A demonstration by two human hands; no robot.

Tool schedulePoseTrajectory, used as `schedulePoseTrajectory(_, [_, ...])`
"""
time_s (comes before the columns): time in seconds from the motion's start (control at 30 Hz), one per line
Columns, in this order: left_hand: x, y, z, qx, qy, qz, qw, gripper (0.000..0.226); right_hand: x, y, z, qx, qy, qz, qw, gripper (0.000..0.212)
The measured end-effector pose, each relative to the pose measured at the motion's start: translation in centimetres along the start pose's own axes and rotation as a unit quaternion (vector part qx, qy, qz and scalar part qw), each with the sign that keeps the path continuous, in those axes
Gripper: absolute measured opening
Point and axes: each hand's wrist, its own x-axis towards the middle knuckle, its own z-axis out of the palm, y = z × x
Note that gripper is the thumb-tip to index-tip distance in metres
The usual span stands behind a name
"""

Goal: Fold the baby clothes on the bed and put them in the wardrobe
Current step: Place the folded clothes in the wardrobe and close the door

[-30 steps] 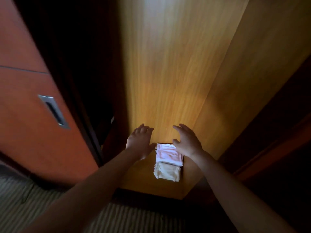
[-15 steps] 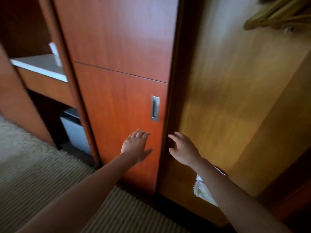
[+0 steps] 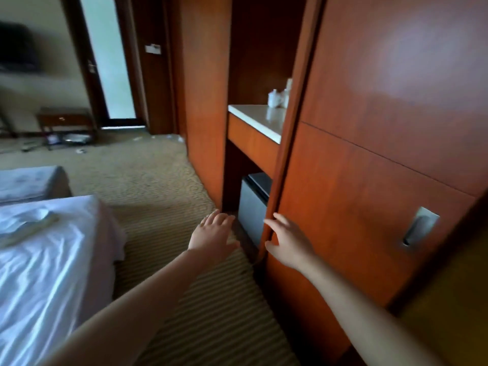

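Two bare forearms reach from the bottom edge toward the centre of the frame. The left hand [image 3: 214,233] is spread flat, palm down, over the striped carpet [image 3: 211,313] and holds nothing. The right hand [image 3: 287,241] is just beside it, fingers relaxed and apart, also empty. It lies in front of the lower left edge of the reddish wardrobe door [image 3: 369,180]; whether it touches the wood cannot be told. The door's recessed metal handle [image 3: 420,226] sits well to the right of that hand.

The bed [image 3: 52,273] with its rumpled white sheet fills the lower left, well apart from both hands. A pale cloth [image 3: 29,224] lies on it near the left edge, too blurred to tell what it is.

Just beyond the hands, an open niche holds a dark mini fridge [image 3: 252,204] under a white counter [image 3: 260,118] bearing white cups [image 3: 277,96]. At the upper left stand a low table [image 3: 64,120] and a pale glass panel [image 3: 108,56].
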Motion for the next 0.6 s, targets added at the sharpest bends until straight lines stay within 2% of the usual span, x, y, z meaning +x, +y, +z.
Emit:
schedulePoseTrajectory(0.27, [-1.6,-11.5,-1.6,0.04,0.026,-0.169,0.985,0.073,11.5,-9.4,4.3,0.029,-0.064,-0.158,0.985,0.06])
schedulePoseTrajectory(0.6, [0.5,-20.7,-2.7,0.05,0.062,-0.358,0.93,0.069,25.2,-19.1,8.0,0.022,-0.109,-0.352,0.929,0.061])
